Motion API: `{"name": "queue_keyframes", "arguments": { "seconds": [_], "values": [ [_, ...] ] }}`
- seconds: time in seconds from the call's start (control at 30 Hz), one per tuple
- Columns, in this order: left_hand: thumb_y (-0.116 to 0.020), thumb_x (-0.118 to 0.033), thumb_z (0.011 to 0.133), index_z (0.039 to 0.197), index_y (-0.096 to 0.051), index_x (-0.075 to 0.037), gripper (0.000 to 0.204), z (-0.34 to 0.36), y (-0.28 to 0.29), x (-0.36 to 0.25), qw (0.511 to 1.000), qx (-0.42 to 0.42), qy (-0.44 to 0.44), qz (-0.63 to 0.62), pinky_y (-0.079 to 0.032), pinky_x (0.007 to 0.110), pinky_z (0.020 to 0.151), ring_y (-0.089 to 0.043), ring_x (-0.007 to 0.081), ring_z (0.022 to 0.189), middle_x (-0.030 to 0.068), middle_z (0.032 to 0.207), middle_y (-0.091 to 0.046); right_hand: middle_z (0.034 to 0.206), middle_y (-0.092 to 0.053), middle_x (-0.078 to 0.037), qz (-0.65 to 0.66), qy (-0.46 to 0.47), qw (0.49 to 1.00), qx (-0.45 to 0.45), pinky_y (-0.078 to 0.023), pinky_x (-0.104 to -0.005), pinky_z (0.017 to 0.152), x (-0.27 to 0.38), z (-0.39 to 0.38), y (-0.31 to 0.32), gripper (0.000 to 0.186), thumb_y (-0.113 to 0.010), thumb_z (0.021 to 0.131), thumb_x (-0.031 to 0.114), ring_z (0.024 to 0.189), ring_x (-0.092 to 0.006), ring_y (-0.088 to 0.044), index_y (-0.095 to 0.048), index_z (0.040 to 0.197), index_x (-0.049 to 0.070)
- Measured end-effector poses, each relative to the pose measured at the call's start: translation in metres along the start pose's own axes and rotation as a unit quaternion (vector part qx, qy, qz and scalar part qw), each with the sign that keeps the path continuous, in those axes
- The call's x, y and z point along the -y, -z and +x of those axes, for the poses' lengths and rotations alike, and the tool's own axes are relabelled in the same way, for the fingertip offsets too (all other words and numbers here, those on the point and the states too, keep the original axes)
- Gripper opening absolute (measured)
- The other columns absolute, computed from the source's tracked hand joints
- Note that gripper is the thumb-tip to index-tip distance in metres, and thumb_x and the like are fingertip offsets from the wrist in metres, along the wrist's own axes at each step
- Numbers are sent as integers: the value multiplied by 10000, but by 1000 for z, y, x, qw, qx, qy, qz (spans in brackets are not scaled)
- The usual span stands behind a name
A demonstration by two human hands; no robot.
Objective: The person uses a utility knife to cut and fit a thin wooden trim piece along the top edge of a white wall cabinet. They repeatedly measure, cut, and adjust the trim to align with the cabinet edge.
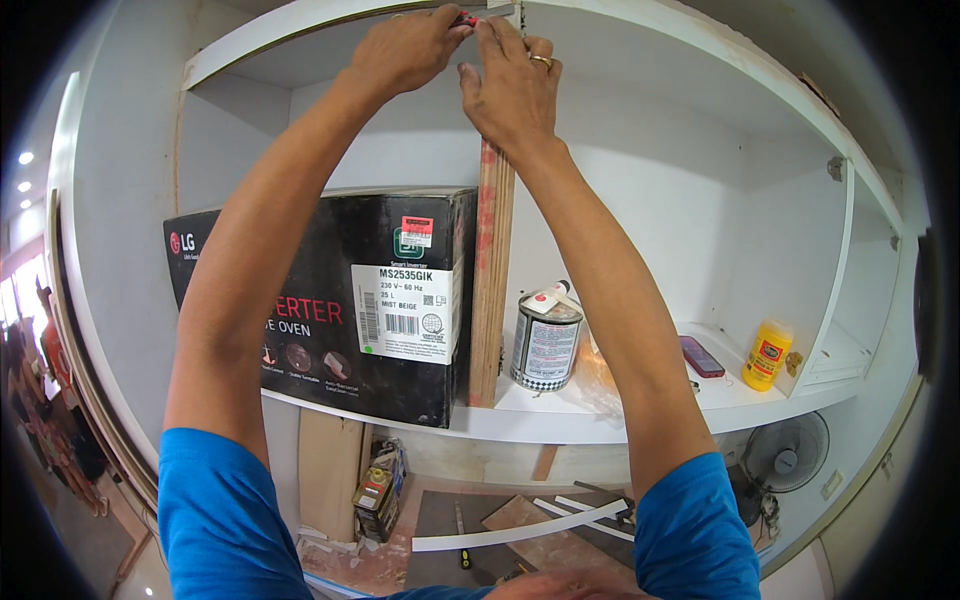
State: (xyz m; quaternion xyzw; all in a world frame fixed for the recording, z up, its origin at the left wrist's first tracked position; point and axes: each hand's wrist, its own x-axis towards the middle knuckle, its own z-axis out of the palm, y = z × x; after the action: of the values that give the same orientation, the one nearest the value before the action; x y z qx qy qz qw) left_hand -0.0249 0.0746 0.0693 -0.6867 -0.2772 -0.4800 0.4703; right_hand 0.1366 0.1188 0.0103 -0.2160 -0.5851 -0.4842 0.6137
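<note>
At the top of a white cabinet, my left hand (408, 50) grips a small red object (470, 22), too small to name, against the upper front edge (515, 12). My right hand (512, 88), with a ring on a finger, is raised beside it with curled fingertips touching the same spot; what they hold is partly hidden. Below my hands stands a wooden upright (491, 250) with a bare, red-marked front edge. A large black carton (413, 385) fills the left shelf, partly behind my left forearm.
The right shelf (530, 408) holds a metal can (543, 352), plastic wrapping, a phone (702, 357) and a yellow bottle (765, 355). Below are a fan (786, 462), an oil-type tin (378, 495), white strips (500, 532) and a screwdriver-like tool. Boards lean at the far left.
</note>
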Motion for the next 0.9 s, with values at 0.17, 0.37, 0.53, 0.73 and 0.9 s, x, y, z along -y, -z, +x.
{"name": "queue_keyframes", "arguments": {
  "seconds": [0.17, 0.37, 0.53, 0.73, 0.9],
  "values": [
    [-480, -384, 1059, 1206, -639, -50, 398, 1, 9, -13, 998, 29, 51, 15, -512, 574, 860, -657, 478, 1043, 240, 1121, -709, 1492, -493, -8, -24, 3, 1000, 14, -365, -509, 1000, 1, 1, 0, 577, -684, 914, 315, 1254, -311, -451, -549, 1433, 104],
    [-481, -393, 1057, 1206, -643, -50, 408, -2, 11, -7, 998, 36, 44, 1, -511, 572, 867, -652, 480, 1057, 244, 1132, -705, 1480, -489, -7, -31, 25, 999, 2, -329, -507, 996, 3, 0, 1, 600, -685, 915, 337, 1236, -311, -450, -539, 1446, 100],
    [-485, -402, 1055, 1197, -643, -51, 410, 0, 8, 1, 999, 30, 31, 20, -514, 567, 864, -655, 474, 1051, 242, 1112, -709, 1479, -482, -3, -38, 13, 999, 10, -327, -507, 997, 4, 2, 2, 632, -692, 908, 362, 1241, -319, -446, -533, 1459, 98],
    [-483, -397, 1056, 1207, -637, -50, 408, 7, 16, -5, 997, 59, 34, 41, -515, 560, 862, -660, 464, 1045, 250, 1097, -710, 1492, -469, -7, -44, 9, 999, 19, -323, -503, 1003, 7, 4, 7, 663, -692, 903, 380, 1246, -327, -441, -525, 1479, 99],
    [-488, -378, 1058, 1204, -642, -41, 398, 4, 17, -6, 999, 30, 9, 23, -516, 557, 864, -664, 464, 1038, 254, 1089, -710, 1497, -470, -6, -41, 15, 999, 13, -308, -513, 1017, 7, 3, 6, 662, -686, 905, 388, 1247, -327, -439, -526, 1480, 103]
  ]
}}
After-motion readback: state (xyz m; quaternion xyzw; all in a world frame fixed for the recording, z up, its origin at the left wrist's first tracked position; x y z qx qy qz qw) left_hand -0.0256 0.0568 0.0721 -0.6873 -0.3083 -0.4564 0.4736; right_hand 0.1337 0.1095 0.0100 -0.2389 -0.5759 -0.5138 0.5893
